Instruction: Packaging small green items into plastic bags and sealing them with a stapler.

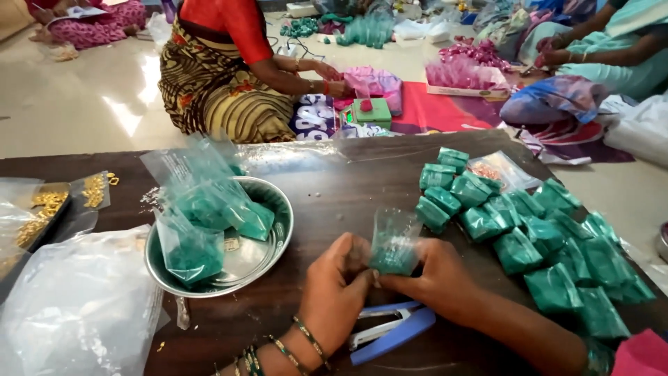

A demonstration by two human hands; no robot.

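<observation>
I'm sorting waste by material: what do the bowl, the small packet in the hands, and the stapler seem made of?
Bowl: looks like polished steel, silvery with bright reflections. Small packet: thin clear plastic film, glossy and crinkled, green contents showing through. Stapler: blue body, probably plastic, smooth; the pale inner strip may be metal.

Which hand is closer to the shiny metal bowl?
Left. The left hand is just right of the metal bowl's rim, pinching a small green packet. The right hand holds the packet's other side, farther from the bowl, beside the folded green packets.
</observation>
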